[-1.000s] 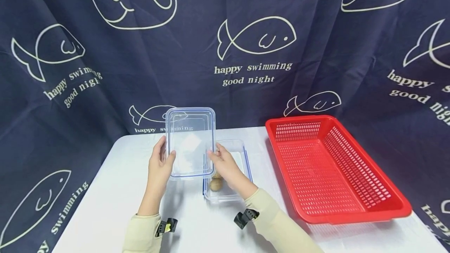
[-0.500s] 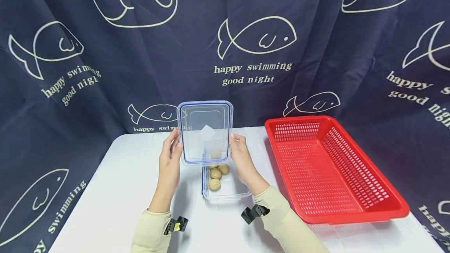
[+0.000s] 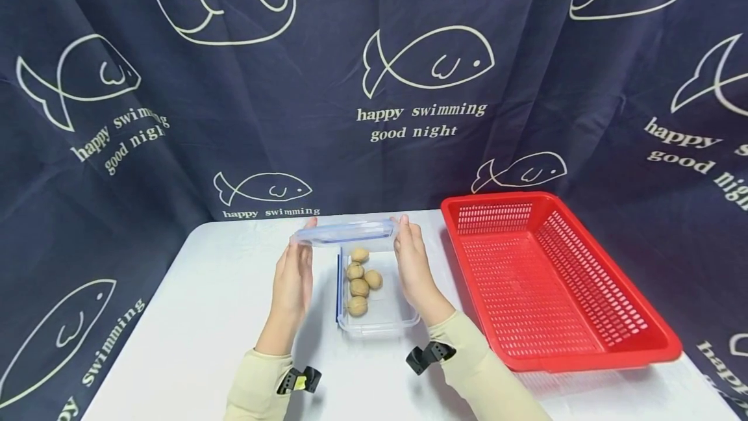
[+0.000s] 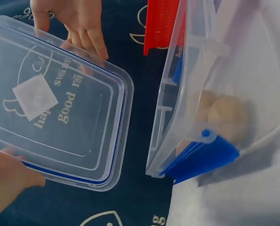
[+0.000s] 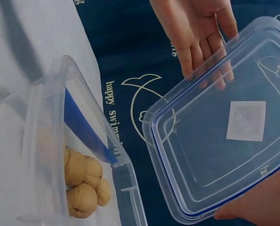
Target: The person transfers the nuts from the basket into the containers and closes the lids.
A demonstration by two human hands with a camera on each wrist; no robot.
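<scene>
A clear plastic lid [image 3: 347, 232] with a blue seal line is held up over the far end of a clear food container [image 3: 380, 328]. Seen from the head it is almost edge-on; a white square label shows on the lid [image 4: 95, 122] in the left wrist view. My left hand [image 3: 294, 278] grips its left edge, and my right hand [image 3: 416, 271] grips the right edge, thumbs on the near face and fingers behind. Inside the container, several walnuts [image 3: 359, 288] lie along the left wall. A blue side latch [image 4: 201, 160] hangs out from the container.
On the right of the white table [image 3: 193, 317] stands a large red perforated plastic basket [image 3: 537, 291]. Behind the table hangs a dark blue curtain [image 3: 327, 96] printed with fish and lettering.
Both hands have carried the lid right, over the container, and tipped it from facing the head camera to nearly edge-on. More walnuts now show below it.
</scene>
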